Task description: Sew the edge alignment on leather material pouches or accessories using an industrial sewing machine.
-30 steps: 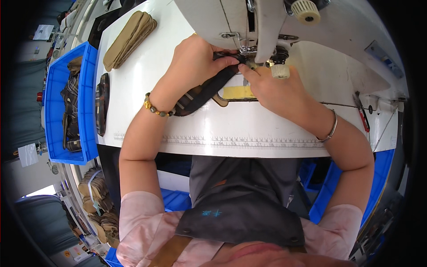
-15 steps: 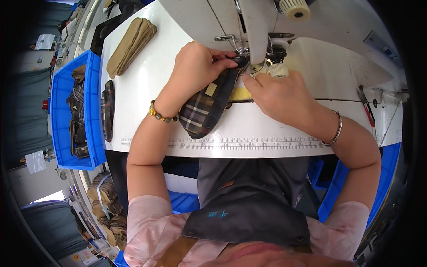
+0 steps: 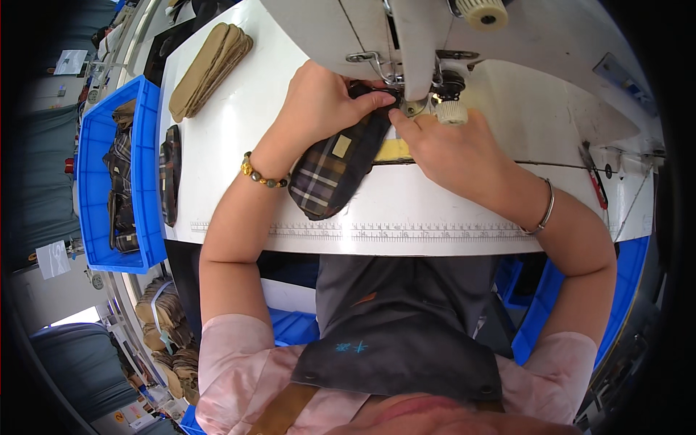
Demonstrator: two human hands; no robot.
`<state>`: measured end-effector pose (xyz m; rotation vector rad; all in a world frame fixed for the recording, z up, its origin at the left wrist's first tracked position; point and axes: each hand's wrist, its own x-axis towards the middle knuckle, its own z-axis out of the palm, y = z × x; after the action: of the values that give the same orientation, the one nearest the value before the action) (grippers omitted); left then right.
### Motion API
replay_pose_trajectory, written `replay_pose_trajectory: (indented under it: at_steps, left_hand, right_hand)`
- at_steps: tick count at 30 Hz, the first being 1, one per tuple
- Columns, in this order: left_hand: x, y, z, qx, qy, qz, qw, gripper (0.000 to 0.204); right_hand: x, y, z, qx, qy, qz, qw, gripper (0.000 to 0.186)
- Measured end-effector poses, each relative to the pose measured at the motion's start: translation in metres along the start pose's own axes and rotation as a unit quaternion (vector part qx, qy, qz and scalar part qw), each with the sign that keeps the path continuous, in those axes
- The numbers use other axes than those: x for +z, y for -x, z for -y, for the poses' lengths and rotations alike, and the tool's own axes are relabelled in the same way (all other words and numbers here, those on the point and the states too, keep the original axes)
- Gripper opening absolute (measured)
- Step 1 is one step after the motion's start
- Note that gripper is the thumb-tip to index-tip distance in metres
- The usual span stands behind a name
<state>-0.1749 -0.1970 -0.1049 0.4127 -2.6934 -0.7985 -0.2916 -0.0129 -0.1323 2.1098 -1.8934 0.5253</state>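
Note:
A dark plaid fabric piece, shaped like a slipper sole with a dark border and a small beige label, lies slanted on the white sewing table. Its far end is at the needle area of the white sewing machine. My left hand is closed on that far end, thumb on top and the other fingers partly hidden behind it. Right beside the presser foot, my right hand pinches at the piece's right edge with thumb and forefinger; its remaining fingers are curled and partly hidden.
Tan sole-shaped pieces lie stacked at the far left, with another plaid piece nearer. A blue bin beside the table holds more plaid pieces. Red-handled snippers lie at right. A ruler strip runs along the front edge.
My right fingertips have shifted slightly left and away from me, up to the fabric edge. My left thumb has slid a little, and the plaid piece lies flatter with more of its surface showing.

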Motion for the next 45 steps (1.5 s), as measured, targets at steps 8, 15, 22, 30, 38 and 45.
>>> replay_pose_trajectory:
  at_steps: [8,15,22,30,38,45]
  left_hand:
    - [-0.001,0.000,-0.006,-0.014,-0.045,-0.011,0.999,0.025]
    - [0.005,0.002,-0.007,-0.061,-0.103,0.018,0.993,0.017]
    - [0.012,0.010,-0.008,-0.046,-0.059,-0.031,0.997,0.017]
    - [0.012,0.002,0.003,-0.098,0.029,0.002,0.995,0.015]
    - [0.009,0.005,-0.003,-0.098,0.034,-0.006,0.995,0.016]
    - [-0.010,0.025,-0.022,0.021,-0.155,0.022,0.987,0.018]
  right_hand:
    - [0.004,0.000,-0.003,0.002,0.004,-0.017,1.000,0.019]
    - [0.006,0.001,-0.006,0.005,-0.018,-0.024,1.000,0.005]
    - [-0.017,0.001,0.000,0.019,0.049,0.064,0.997,0.004]
    - [-0.018,0.013,0.029,-0.089,0.020,0.009,0.996,0.015]
    - [-0.004,0.014,0.033,-0.165,-0.012,0.002,0.986,0.024]
    - [-0.010,0.014,0.031,-0.183,-0.028,-0.012,0.983,0.018]
